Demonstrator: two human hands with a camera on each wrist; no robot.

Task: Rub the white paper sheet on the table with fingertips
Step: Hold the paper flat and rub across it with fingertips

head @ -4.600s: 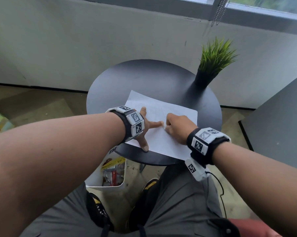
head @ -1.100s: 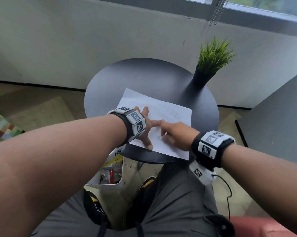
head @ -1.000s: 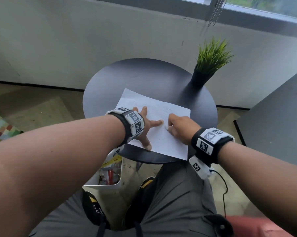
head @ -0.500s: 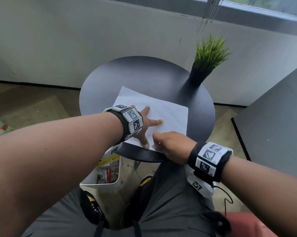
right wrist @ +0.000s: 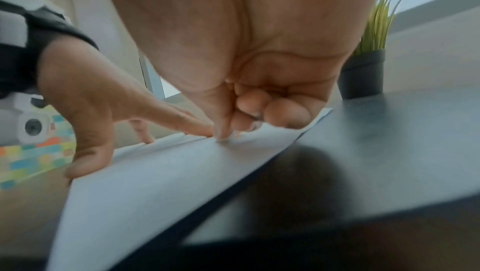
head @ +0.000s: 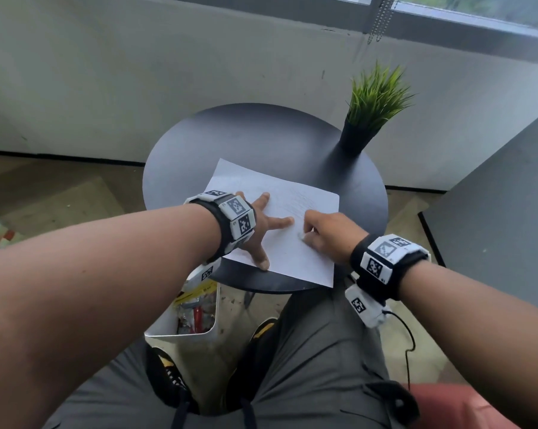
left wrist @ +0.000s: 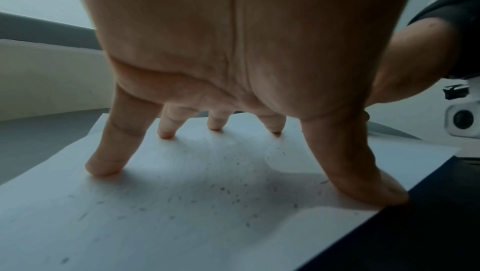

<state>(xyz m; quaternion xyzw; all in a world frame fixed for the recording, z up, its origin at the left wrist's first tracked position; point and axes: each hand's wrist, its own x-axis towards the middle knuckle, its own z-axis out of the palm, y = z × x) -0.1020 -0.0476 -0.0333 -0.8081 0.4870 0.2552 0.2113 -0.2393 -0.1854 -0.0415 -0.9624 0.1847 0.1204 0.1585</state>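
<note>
Left hand [head: 263, 226] splayed flat, pinning paper sheet [head: 280, 252]; right hand [head: 326, 233] curled, fingertips [right wrist: 223, 134] rubbing. We risk sheet sliding off counter [head: 363, 193] edge, or creasing, if pin slackens.

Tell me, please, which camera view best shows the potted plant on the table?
The head view: the potted plant appears whole, grass and dark pot, standing on the round table beyond the paper sheet. The right wrist view catches only part of it at the edge, behind the right hand. The left wrist view misses it.
</note>
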